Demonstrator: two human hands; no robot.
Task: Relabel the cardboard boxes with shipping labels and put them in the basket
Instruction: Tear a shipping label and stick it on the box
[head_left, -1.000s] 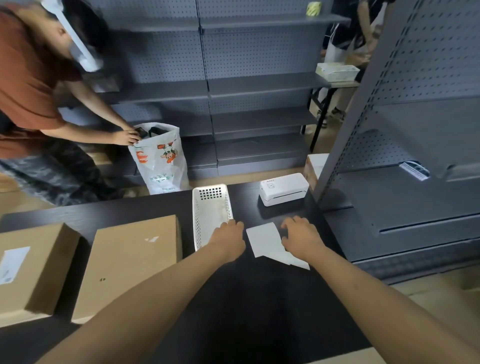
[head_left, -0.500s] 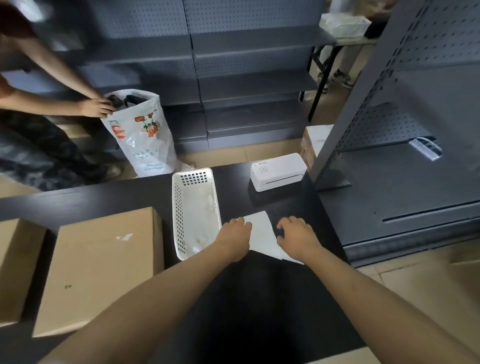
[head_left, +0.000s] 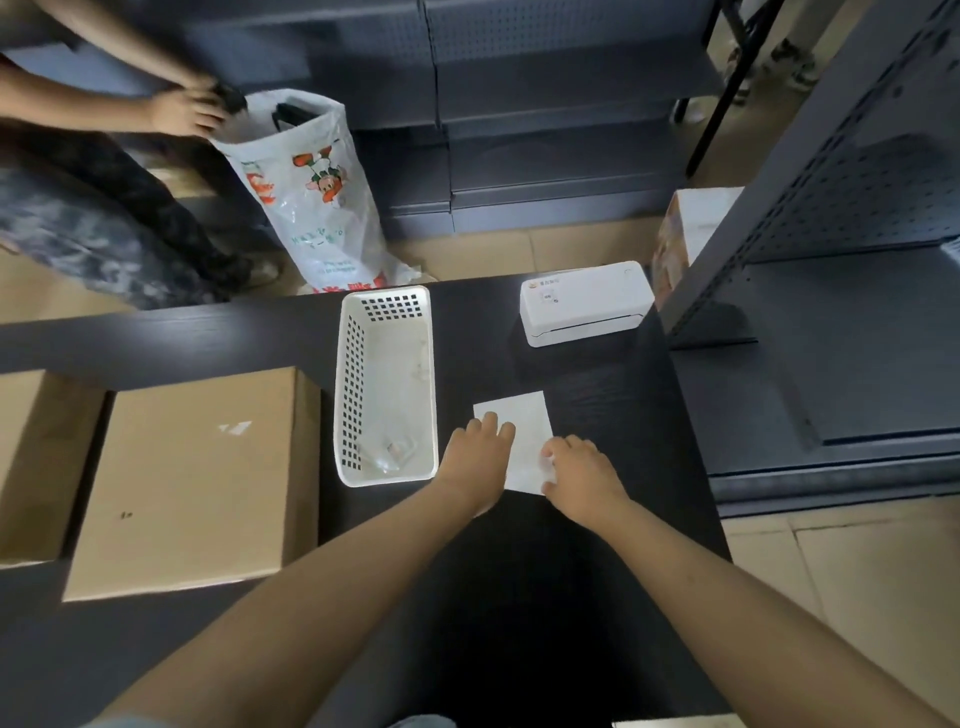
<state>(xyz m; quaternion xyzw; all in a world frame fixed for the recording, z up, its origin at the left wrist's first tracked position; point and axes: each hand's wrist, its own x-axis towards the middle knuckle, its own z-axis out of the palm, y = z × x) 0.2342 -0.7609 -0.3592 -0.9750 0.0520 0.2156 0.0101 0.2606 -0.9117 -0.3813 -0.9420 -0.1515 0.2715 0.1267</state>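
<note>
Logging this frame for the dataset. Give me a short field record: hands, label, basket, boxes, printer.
left hand: fingers resting on the label sheet's left part
right hand: fingers at the sheet's right edge; whether they pinch it is unclear
label sheet: white, flat on the dark table, right of the basket
basket: white, perforated, holds no box
cardboard boxes: one left of the basket, another at the frame's left edge
label printer: white, beyond the sheet
</note>
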